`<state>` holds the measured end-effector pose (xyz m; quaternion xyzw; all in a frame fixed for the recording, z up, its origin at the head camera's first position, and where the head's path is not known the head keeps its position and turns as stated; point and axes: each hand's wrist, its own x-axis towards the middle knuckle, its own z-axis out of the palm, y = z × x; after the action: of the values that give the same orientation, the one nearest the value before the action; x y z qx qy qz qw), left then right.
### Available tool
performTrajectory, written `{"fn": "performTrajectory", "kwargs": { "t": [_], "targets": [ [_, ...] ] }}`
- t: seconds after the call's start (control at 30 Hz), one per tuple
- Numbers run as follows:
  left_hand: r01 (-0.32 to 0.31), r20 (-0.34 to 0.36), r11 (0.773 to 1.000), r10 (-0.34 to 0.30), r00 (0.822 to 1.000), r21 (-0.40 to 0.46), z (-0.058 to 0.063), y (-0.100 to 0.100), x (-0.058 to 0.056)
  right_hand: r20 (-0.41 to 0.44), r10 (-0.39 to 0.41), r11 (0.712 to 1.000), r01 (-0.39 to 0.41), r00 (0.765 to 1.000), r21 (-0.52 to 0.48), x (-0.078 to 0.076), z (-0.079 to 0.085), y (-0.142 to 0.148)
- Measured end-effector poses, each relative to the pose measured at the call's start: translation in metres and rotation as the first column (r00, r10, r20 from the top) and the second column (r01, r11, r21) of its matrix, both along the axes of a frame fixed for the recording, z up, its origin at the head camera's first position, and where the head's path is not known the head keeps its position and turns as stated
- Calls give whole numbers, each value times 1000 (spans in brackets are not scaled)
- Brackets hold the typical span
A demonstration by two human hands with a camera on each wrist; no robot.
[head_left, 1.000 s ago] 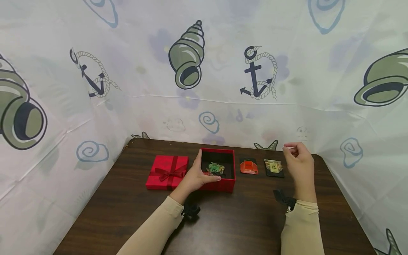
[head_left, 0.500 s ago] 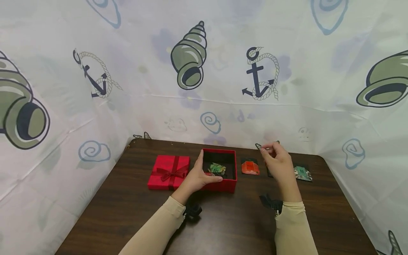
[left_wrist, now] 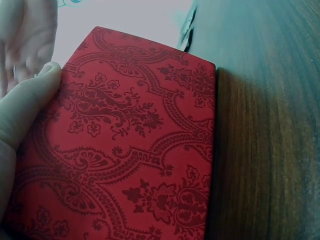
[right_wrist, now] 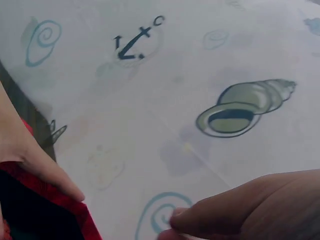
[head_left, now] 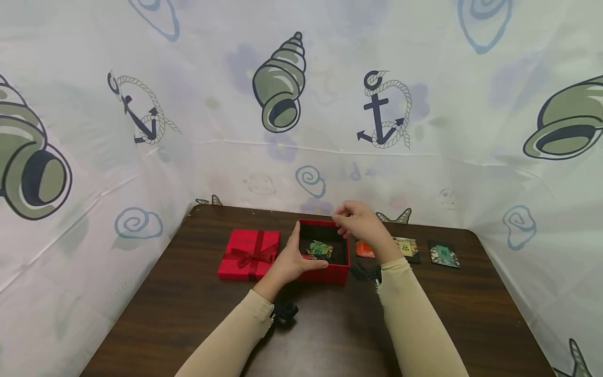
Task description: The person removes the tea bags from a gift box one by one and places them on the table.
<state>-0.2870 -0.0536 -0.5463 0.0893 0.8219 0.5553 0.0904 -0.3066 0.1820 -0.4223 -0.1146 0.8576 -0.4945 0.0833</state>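
Ribboned lid (head_left: 248, 254), red box (head_left: 326, 274), three flat packets (head_left: 444, 255)
The lid lies leftmost on the counter (head_left: 330, 324); the left hand's (head_left: 289, 262) grip clasps the box, a green packet (head_left: 320, 248) inside; the right hand (head_left: 361, 225) (fingers loosely bent, nothing visible in them) hovers by its right rim; the three packets lie rightmost.
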Motion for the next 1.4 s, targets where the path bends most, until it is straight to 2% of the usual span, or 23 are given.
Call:
{"fn": "performTrajectory", "kwargs": {
  "t": [0.1, 0.23, 0.33, 0.4, 0.47, 0.63, 0.8, 0.87, 0.93, 1.03, 1.17, 1.33, 1.4],
  "targets": [
    [-3, -10, 1000, 3, 1000, -16, 0, -1, 0, 93, 72, 991, -82, 993, 110, -20, -5, -13],
    [-5, -17, 999, 5, 1000, -36, -1, -2, 0, 243, 160, 952, -214, 957, 218, -38, -12, -27],
    [1, -14, 999, -1, 1000, -34, -2, -4, 0, 328, 163, 932, -254, 931, 257, -46, -13, -36],
    [3, -14, 1000, -3, 1000, -28, -2, -5, 0, 357, 148, 922, -259, 923, 287, -49, -14, -41],
    [1, -17, 1000, -2, 1000, -23, -1, -5, 0, 373, 139, 905, -271, 917, 329, -53, -16, -43],
    [-2, -19, 1000, 2, 1000, -16, -2, -4, 1, 344, 201, 859, -334, 917, 387, -59, -31, -43],
    [25, -25, 999, -25, 999, -23, -3, 2, -1, 287, 214, 852, -322, 934, 414, -61, -40, -34],
    [26, -29, 999, -27, 999, -25, -2, 3, -2, 296, 199, 856, -313, 934, 411, -61, -40, -32],
    [21, -25, 1000, -21, 999, -20, -1, 3, -2, 307, 203, 849, -324, 930, 418, -63, -39, -32],
    [15, -17, 1000, -15, 1000, -6, 0, 2, -1, 344, 226, 818, -369, 912, 442, -66, -37, -36],
    [17, -16, 1000, -17, 1000, 6, 0, -1, 0, 373, 258, 753, -428, 891, 501, -70, -36, -41],
    [23, -21, 1000, -23, 1000, 11, 0, -2, 1, 365, 270, 691, -443, 891, 571, -71, -41, -47],
    [28, -24, 1000, -28, 999, 11, -1, -3, 1, 364, 267, 691, -440, 892, 573, -71, -44, -49]
  ]
}}
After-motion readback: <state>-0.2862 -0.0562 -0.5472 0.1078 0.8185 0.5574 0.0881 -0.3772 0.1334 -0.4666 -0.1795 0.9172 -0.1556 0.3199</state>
